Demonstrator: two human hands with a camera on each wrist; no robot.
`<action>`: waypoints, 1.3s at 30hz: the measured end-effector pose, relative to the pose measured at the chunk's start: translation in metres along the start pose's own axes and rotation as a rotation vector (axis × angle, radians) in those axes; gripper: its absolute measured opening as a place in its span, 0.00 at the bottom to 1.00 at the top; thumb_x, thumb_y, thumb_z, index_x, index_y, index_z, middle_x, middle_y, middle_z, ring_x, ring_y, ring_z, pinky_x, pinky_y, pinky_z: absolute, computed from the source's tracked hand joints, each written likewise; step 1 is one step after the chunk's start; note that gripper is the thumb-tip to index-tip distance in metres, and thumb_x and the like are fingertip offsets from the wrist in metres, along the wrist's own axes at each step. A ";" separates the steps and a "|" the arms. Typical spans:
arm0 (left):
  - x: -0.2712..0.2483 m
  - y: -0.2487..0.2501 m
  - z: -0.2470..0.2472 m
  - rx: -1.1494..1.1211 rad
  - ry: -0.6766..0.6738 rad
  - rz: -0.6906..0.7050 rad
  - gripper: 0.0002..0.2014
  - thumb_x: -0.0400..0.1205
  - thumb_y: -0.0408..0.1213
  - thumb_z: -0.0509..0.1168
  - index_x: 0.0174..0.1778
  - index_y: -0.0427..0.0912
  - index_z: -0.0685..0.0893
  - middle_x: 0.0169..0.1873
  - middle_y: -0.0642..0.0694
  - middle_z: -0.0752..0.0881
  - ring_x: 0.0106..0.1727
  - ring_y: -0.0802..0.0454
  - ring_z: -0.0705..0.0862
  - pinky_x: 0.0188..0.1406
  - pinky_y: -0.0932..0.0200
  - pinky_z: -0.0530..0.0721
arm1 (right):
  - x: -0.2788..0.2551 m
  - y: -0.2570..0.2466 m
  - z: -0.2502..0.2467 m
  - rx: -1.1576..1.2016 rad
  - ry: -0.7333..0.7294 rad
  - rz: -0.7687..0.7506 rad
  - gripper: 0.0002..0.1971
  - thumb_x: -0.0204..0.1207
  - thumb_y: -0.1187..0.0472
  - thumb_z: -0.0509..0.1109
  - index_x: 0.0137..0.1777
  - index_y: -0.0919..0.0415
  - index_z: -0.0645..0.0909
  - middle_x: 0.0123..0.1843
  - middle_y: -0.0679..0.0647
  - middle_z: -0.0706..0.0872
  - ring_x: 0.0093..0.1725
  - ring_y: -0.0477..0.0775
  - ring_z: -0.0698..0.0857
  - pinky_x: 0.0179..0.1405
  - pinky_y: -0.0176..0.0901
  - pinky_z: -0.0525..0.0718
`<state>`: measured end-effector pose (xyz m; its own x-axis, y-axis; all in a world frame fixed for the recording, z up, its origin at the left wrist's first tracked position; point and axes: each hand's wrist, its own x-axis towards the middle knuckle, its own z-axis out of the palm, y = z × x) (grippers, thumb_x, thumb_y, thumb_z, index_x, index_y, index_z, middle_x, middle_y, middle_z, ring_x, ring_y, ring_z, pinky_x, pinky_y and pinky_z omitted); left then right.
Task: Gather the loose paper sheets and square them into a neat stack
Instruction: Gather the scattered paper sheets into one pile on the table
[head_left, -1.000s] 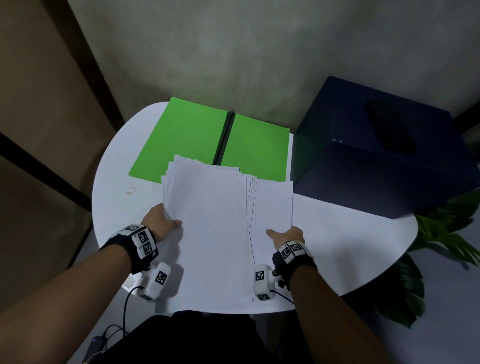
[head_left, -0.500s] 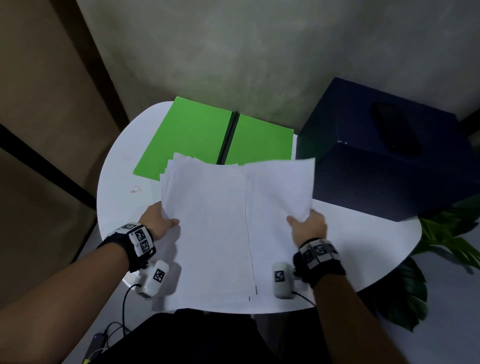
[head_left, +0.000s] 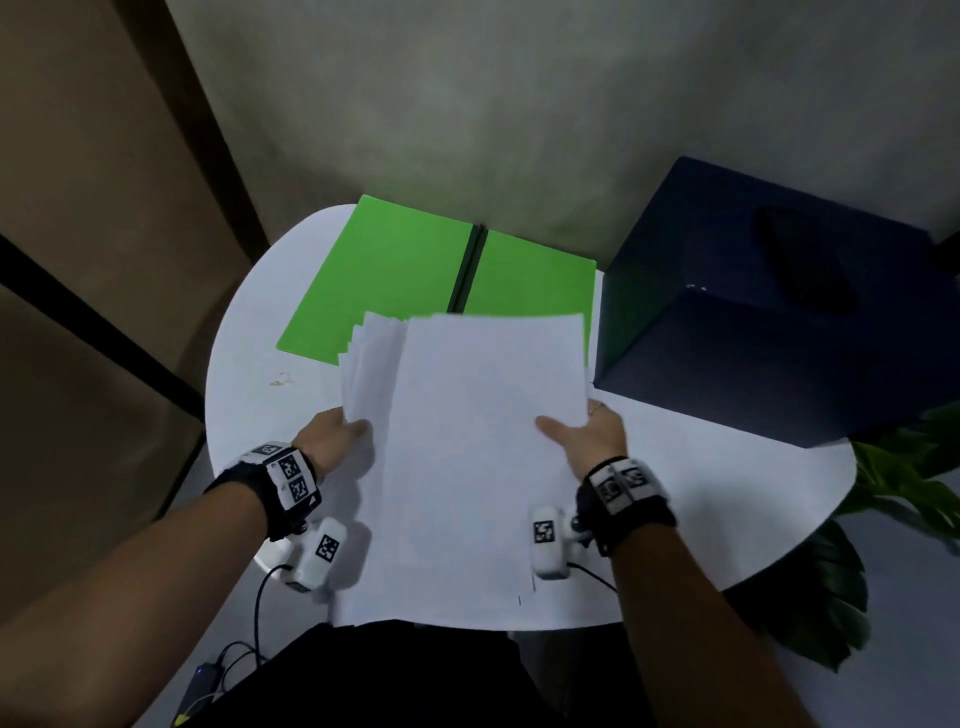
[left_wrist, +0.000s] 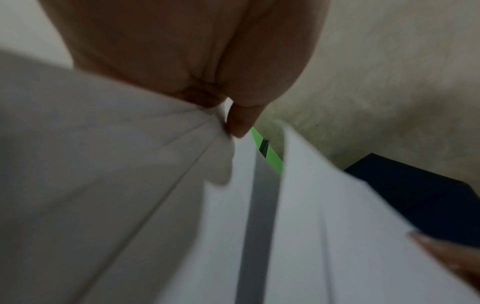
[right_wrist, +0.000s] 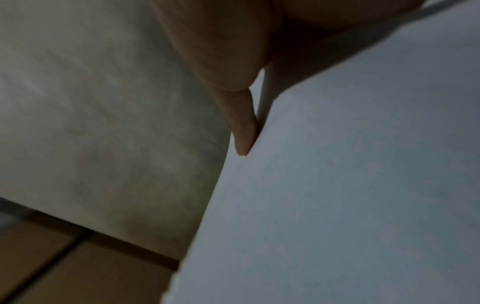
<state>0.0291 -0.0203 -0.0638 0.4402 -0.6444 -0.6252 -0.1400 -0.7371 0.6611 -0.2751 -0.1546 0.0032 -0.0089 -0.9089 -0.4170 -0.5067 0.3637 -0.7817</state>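
Observation:
Several white paper sheets (head_left: 467, 467) lie fanned on the round white table (head_left: 727, 499), their left edges stepped. My left hand (head_left: 337, 434) grips the left edge of the fanned sheets (left_wrist: 130, 164), thumb on top. My right hand (head_left: 587, 431) pinches a lifted top sheet (right_wrist: 350, 185) at its right edge, thumb above and fingers hidden beneath, holding it over the rest. The lower edges of the sheets hang over the table's near rim.
An open green folder (head_left: 395, 280) lies behind the sheets. A dark blue box (head_left: 769, 322) stands at the right, close to my right hand. A green plant (head_left: 893, 467) sits past the table's right rim. A small scrap (head_left: 280, 379) lies at the left.
My right hand took hold of the right-hand sheet, lifted it and carried it left over the fanned sheets. My left hand kept its grip on the left edge.

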 end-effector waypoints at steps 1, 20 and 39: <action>0.004 -0.001 0.000 -0.038 0.003 -0.030 0.38 0.65 0.67 0.62 0.61 0.40 0.83 0.61 0.37 0.87 0.60 0.37 0.85 0.65 0.39 0.81 | 0.002 0.011 0.015 -0.059 -0.002 0.028 0.26 0.66 0.59 0.83 0.63 0.63 0.81 0.60 0.58 0.88 0.59 0.60 0.88 0.60 0.45 0.84; -0.009 0.003 0.008 0.265 0.086 0.103 0.25 0.74 0.37 0.76 0.66 0.40 0.79 0.62 0.40 0.85 0.62 0.38 0.82 0.58 0.52 0.76 | -0.010 0.048 0.024 -0.318 0.021 0.336 0.33 0.74 0.58 0.76 0.77 0.66 0.68 0.73 0.60 0.78 0.71 0.63 0.79 0.64 0.46 0.78; -0.009 0.005 0.000 0.265 0.113 0.114 0.25 0.74 0.37 0.76 0.65 0.39 0.79 0.62 0.38 0.86 0.62 0.37 0.82 0.58 0.51 0.76 | -0.002 0.055 0.005 -0.514 0.113 0.151 0.32 0.73 0.61 0.75 0.77 0.64 0.69 0.72 0.62 0.80 0.71 0.64 0.79 0.70 0.54 0.80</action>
<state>0.0240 -0.0183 -0.0548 0.5019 -0.7104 -0.4934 -0.4138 -0.6981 0.5843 -0.2982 -0.1321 -0.0411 -0.1920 -0.8810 -0.4325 -0.8486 0.3704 -0.3777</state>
